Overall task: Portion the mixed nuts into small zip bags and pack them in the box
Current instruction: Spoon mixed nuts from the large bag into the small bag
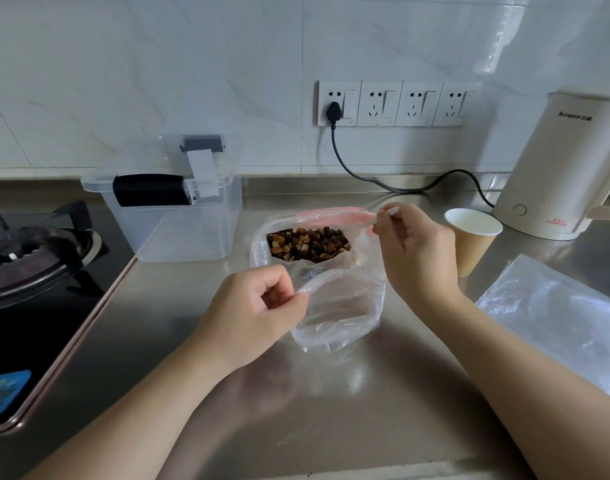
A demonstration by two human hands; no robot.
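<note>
Left hand point(251, 306): rim of a small zip bag point(338, 313) is pinched between thumb and curled fingers; mouth held open, bag empty, base resting on the worktop point(331, 410).

Right hand point(414, 247): a thin white handle is pinched at the fingertips, most likely a spoon point(391, 212), though its bowl is hidden. It is held over the pink zip edge of the big bag point(262, 244).

Nuts point(307, 244) are seen inside the big bag, which stands open just behind the small one, the two touching or nearly so.

Box point(179, 216): clear, lid on, to the rear left, beside the hob point(37, 258). No filled bag can be made out inside; a dark object lies under the lid.

Spare bags point(556, 320) lie flat at right. A paper cup point(473, 237) and a kettle point(559, 168) stand behind them.

Judged step: first scoop, task barely begun.

For a clean transfer, the small bag's mouth should be kept wide and close under the big bag's lip, so the carry is short. Scoops are best kept modest; the limp film may fold shut or sag if the pinch is relaxed. The zip track should be kept free of crumbs so it can be sealed.
</note>
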